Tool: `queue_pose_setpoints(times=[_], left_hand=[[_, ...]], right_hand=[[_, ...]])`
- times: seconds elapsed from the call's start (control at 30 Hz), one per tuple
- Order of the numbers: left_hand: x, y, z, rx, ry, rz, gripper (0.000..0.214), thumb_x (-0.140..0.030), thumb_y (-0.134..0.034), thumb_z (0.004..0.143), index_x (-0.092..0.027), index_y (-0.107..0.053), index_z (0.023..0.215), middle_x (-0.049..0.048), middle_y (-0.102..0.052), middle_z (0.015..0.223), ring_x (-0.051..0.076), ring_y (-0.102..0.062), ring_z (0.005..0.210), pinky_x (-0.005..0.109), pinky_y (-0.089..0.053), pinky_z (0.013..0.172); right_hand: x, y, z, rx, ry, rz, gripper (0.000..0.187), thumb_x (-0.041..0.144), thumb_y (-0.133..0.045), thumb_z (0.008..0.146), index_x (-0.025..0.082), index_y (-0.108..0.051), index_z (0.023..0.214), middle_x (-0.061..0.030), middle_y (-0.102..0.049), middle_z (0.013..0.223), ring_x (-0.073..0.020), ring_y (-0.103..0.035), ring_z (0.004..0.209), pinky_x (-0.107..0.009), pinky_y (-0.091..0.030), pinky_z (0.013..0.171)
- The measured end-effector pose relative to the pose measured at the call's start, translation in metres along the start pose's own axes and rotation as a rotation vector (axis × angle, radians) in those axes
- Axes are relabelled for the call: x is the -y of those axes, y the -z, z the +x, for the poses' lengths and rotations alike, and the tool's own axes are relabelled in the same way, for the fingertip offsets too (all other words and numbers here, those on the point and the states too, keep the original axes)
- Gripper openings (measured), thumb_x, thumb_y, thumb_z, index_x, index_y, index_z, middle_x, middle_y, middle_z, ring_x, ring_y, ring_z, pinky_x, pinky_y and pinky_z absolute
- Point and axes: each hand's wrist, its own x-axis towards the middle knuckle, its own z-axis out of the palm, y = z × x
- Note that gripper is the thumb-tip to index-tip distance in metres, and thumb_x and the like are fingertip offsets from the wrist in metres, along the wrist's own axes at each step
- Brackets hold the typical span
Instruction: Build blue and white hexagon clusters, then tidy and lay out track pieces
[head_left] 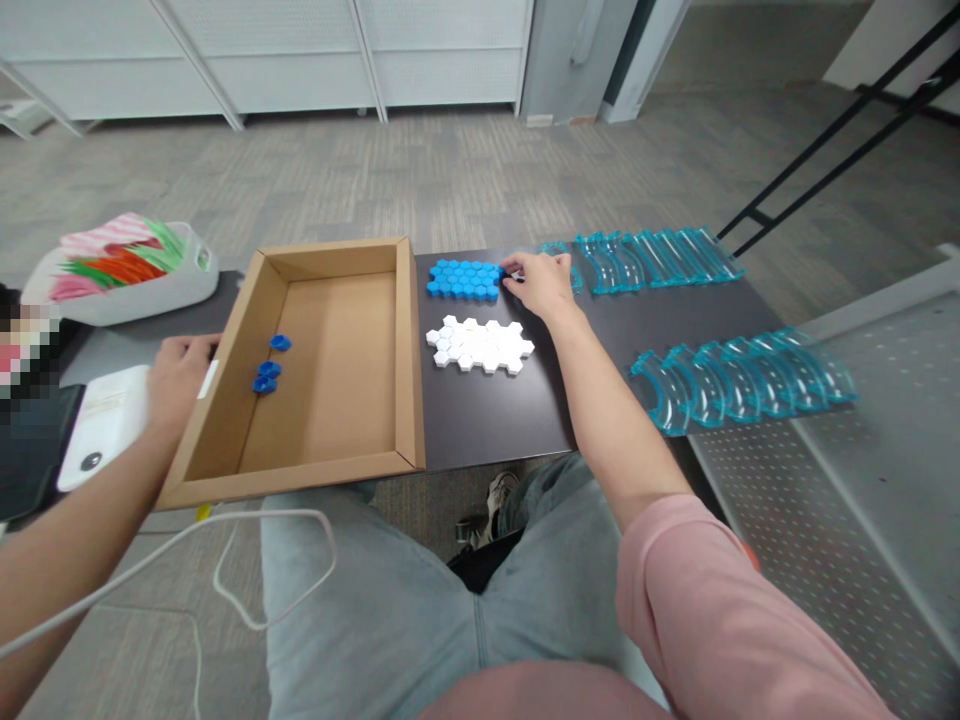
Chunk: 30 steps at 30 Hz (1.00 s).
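My right hand [537, 284] reaches over the dark table [495, 415] and its fingertips pinch at the right edge of a cluster of blue hexagon tiles [463, 279]. What the fingers hold is too small to make out. Just below lies a cluster of white hexagon tiles [480, 345]. My left hand [178, 378] rests with curled fingers on the left wall of an open cardboard box [315, 375]. Three loose blue hexagon pieces [268, 367] lie inside the box near that wall.
Two rows of clear turquoise curved track pieces [645, 260] [739, 378] lie on the right of the table. A white tub of coloured pieces [124, 268] stands at the left, with a white device [101, 425] and cable [225, 560] nearby. A perforated metal surface [862, 480] is at the right.
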Motion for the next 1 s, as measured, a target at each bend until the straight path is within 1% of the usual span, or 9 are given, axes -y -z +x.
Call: queue_pose_setpoints(times=[0.13, 0.3, 0.4, 0.53, 0.63, 0.73, 0.83, 0.9, 1.0], left_hand=[[0.006, -0.005, 0.003, -0.015, 0.018, -0.061, 0.079, -0.046, -0.038, 0.099, -0.017, -0.067, 0.166, 0.0224, -0.058, 0.163, 0.045, -0.052, 0.163, 0.055, -0.041, 0.139], [0.004, -0.003, 0.001, -0.015, -0.013, 0.007, 0.075, -0.044, -0.042, 0.100, -0.017, -0.067, 0.166, 0.0221, -0.061, 0.159, 0.044, -0.053, 0.161, 0.056, -0.044, 0.138], [-0.001, 0.002, -0.002, 0.005, -0.021, 0.042, 0.074, -0.040, -0.039, 0.103, -0.014, -0.064, 0.167, 0.0235, -0.060, 0.160, 0.042, -0.053, 0.161, 0.055, -0.044, 0.138], [-0.005, 0.005, -0.003, 0.026, -0.015, 0.048, 0.075, -0.040, -0.038, 0.103, -0.010, -0.063, 0.168, 0.0257, -0.059, 0.163, 0.043, -0.053, 0.161, 0.055, -0.045, 0.137], [-0.004, 0.004, -0.003, 0.005, 0.004, 0.027, 0.074, -0.040, -0.038, 0.103, -0.013, -0.064, 0.167, 0.0236, -0.060, 0.162, 0.043, -0.054, 0.160, 0.053, -0.045, 0.137], [-0.003, 0.003, -0.003, -0.013, 0.011, 0.023, 0.070, -0.038, -0.039, 0.103, -0.019, -0.066, 0.165, 0.0202, -0.063, 0.159, 0.041, -0.055, 0.158, 0.051, -0.045, 0.136], [-0.003, 0.004, -0.004, 0.006, -0.004, 0.038, 0.068, -0.034, -0.041, 0.102, -0.020, -0.066, 0.164, 0.0195, -0.064, 0.157, 0.040, -0.055, 0.156, 0.050, -0.046, 0.133], [-0.004, 0.005, -0.004, 0.002, 0.002, 0.015, 0.069, -0.036, -0.042, 0.102, -0.021, -0.067, 0.164, 0.0191, -0.063, 0.155, 0.040, -0.054, 0.156, 0.050, -0.046, 0.133], [-0.005, 0.005, -0.002, -0.035, 0.034, -0.063, 0.069, -0.041, -0.041, 0.101, -0.025, -0.071, 0.161, 0.0180, -0.066, 0.150, 0.042, -0.055, 0.155, 0.052, -0.045, 0.134]], right_hand=[[-0.001, -0.001, 0.001, -0.001, 0.009, -0.009, 0.030, 0.028, -0.070, 0.110, 0.032, -0.087, 0.134, -0.0103, -0.091, 0.131, -0.0405, -0.079, 0.127, -0.059, -0.037, 0.113], [0.001, 0.000, 0.000, 0.018, 0.009, 0.002, 0.031, 0.024, -0.070, 0.108, 0.030, -0.084, 0.136, -0.0099, -0.091, 0.134, -0.0393, -0.078, 0.128, -0.057, -0.034, 0.114], [0.002, 0.002, -0.001, 0.026, 0.007, -0.010, 0.031, 0.024, -0.070, 0.109, 0.030, -0.082, 0.137, -0.0100, -0.090, 0.135, -0.0391, -0.078, 0.128, -0.056, -0.034, 0.115], [0.003, 0.002, -0.001, 0.024, 0.016, -0.019, 0.032, 0.025, -0.071, 0.109, 0.031, -0.082, 0.138, -0.0101, -0.091, 0.135, -0.0397, -0.079, 0.128, -0.057, -0.037, 0.114], [0.002, 0.003, -0.001, 0.024, 0.017, -0.008, 0.033, 0.024, -0.072, 0.108, 0.031, -0.082, 0.138, -0.0098, -0.091, 0.135, -0.0391, -0.080, 0.127, -0.057, -0.038, 0.114], [0.003, 0.003, -0.002, 0.030, 0.009, 0.019, 0.033, 0.022, -0.073, 0.106, 0.031, -0.081, 0.137, -0.0092, -0.090, 0.135, -0.0378, -0.080, 0.126, -0.056, -0.036, 0.116], [0.004, 0.005, -0.002, 0.037, 0.003, 0.031, 0.032, 0.022, -0.072, 0.106, 0.031, -0.080, 0.136, -0.0084, -0.090, 0.136, -0.0368, -0.080, 0.125, -0.055, -0.034, 0.117], [0.004, 0.005, -0.003, 0.040, 0.000, 0.034, 0.032, 0.022, -0.071, 0.105, 0.031, -0.079, 0.135, -0.0081, -0.090, 0.136, -0.0363, -0.079, 0.125, -0.054, -0.034, 0.116], [0.005, 0.007, -0.004, 0.039, -0.002, 0.038, 0.032, 0.023, -0.071, 0.106, 0.030, -0.078, 0.136, -0.0085, -0.090, 0.134, -0.0360, -0.079, 0.124, -0.054, -0.034, 0.116]])
